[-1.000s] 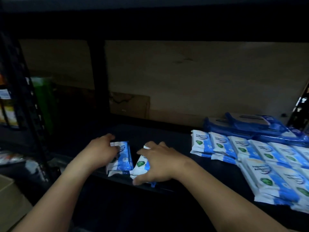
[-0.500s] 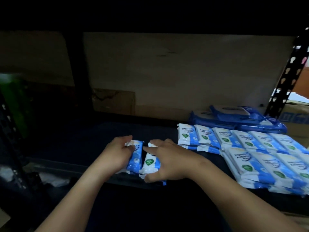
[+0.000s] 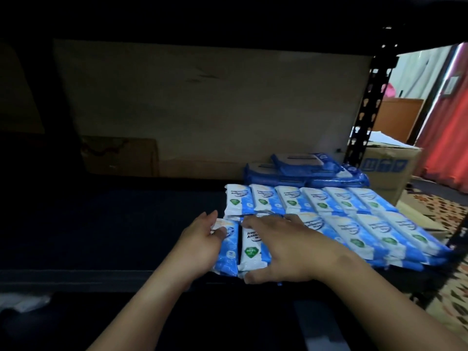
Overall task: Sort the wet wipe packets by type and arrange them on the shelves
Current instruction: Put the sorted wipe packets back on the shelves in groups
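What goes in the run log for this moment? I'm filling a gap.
left hand on blue packet | right hand on white antibacterial packet | both beside front row | shelf

Blue-and-white wipe packets, green badges; dark blue shelf; red curtain
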`<action>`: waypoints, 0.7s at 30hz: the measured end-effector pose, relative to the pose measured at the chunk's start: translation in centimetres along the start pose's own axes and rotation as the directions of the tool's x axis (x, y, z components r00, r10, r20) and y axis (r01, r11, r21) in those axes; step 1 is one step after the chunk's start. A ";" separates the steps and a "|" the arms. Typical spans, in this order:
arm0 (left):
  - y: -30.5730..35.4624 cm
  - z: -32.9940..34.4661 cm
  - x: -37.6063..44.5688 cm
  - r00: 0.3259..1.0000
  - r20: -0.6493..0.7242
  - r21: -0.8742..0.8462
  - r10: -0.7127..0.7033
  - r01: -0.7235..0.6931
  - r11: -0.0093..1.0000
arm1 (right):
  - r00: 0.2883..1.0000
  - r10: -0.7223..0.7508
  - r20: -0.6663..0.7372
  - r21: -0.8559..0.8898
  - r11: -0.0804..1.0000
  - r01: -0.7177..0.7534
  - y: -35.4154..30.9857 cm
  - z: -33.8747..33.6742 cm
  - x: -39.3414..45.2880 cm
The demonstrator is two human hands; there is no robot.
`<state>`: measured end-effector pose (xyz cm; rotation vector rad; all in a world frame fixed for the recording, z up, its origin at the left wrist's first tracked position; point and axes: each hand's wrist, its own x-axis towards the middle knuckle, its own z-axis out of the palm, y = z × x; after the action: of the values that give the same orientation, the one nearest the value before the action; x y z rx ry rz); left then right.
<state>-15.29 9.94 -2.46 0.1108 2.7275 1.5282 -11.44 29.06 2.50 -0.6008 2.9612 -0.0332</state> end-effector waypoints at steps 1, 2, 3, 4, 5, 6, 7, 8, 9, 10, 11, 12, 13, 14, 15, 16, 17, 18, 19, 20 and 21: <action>0.3 0.5 -0.1 1.000 0.000 -0.016 -0.003 0.003 1.000 | 1.000 0.008 -0.005 -0.003 1.000 -0.008 0.5 -0.1 -0.3; 0.5 1.0 -0.1 1.000 -0.001 -0.035 -0.008 0.008 0.999 | 1.000 0.012 -0.009 -0.008 1.000 -0.012 0.9 -0.1 -0.6; 0.7 1.4 -0.1 1.000 -0.002 -0.060 -0.016 0.016 0.998 | 1.000 0.014 -0.014 -0.012 1.000 -0.014 1.4 0.0 -0.7; 0.9 1.7 0.0 1.000 -0.006 -0.090 -0.023 0.022 0.996 | 1.000 0.018 -0.020 -0.016 1.000 -0.018 1.9 0.0 -0.7; 1.2 2.1 0.0 0.999 -0.011 -0.128 -0.032 0.031 0.991 | 0.999 0.026 -0.027 -0.031 0.999 -0.027 2.4 0.1 -0.7; 1.4 2.4 0.0 0.999 -0.017 -0.177 -0.048 0.044 0.983 | 0.999 0.039 -0.034 -0.058 0.997 -0.041 2.8 0.2 -0.7; 1.8 2.7 0.0 0.998 -0.016 -0.229 -0.066 0.061 0.971 | 0.998 0.056 -0.041 -0.091 0.994 -0.059 3.3 0.3 -0.7; 2.0 3.0 0.0 0.997 -0.015 -0.280 -0.076 0.069 0.958 | 0.996 0.075 -0.044 -0.121 0.989 -0.080 3.7 0.5 -0.8; 2.1 3.2 -0.1 0.996 -0.015 -0.326 -0.092 0.082 0.942 | 0.995 0.091 -0.045 -0.140 0.986 -0.096 3.9 0.7 -0.7; 2.2 3.5 0.0 0.994 -0.008 -0.370 -0.109 0.098 0.924 | 0.993 0.105 -0.044 -0.143 0.984 -0.110 4.3 0.9 -0.8; 2.4 3.8 0.0 0.993 0.000 -0.408 -0.122 0.111 0.906 | 0.993 0.115 -0.040 -0.137 0.983 -0.120 4.5 1.2 -0.8; 2.5 4.0 0.1 0.992 0.010 -0.422 -0.126 0.119 0.899 | 0.991 0.126 -0.033 -0.124 0.984 -0.130 4.8 1.4 -0.8; 2.8 4.2 0.1 0.992 0.027 -0.433 -0.121 0.121 0.893 | 0.990 0.138 -0.025 -0.100 0.985 -0.140 5.0 1.7 -0.7; 3.0 4.3 0.2 0.993 0.042 -0.434 -0.114 0.121 0.893 | 0.989 0.150 -0.013 -0.067 0.986 -0.150 5.2 1.9 -0.7; 3.0 4.4 0.4 0.993 0.048 -0.440 -0.108 0.118 0.890 | 0.988 0.157 -0.002 -0.031 0.987 -0.157 5.3 2.1 -0.7; 2.9 4.6 0.7 0.994 0.041 -0.436 -0.102 0.110 0.893 | 0.987 0.159 0.005 -0.004 0.987 -0.159 5.4 2.2 -0.7; 3.0 4.6 0.8 0.995 0.038 -0.430 -0.093 0.100 0.897 | 0.987 0.159 0.009 0.013 0.987 -0.160 5.6 2.3 -0.7; 2.8 4.6 1.1 0.996 0.043 -0.425 -0.082 0.093 0.901 | 0.987 0.159 0.012 0.021 0.987 -0.159 5.6 2.3 -0.8; 2.9 4.6 1.1 0.996 0.047 -0.420 -0.076 0.089 0.903 | 0.987 0.157 0.020 0.026 0.987 -0.157 5.6 2.2 -1.0; 2.7 4.6 1.4 0.996 0.052 -0.416 -0.075 0.090 0.905 | 0.988 0.152 0.028 0.036 0.988 -0.153 5.7 2.1 -1.1; 2.5 4.6 1.5 0.996 0.052 -0.413 -0.077 0.092 0.906 | 0.989 0.145 0.035 0.065 0.987 -0.147 5.8 2.0 -1.2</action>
<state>-16.47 15.29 -2.66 0.0115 2.2801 2.0132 -12.34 34.87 0.36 -0.3709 2.9527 -0.1094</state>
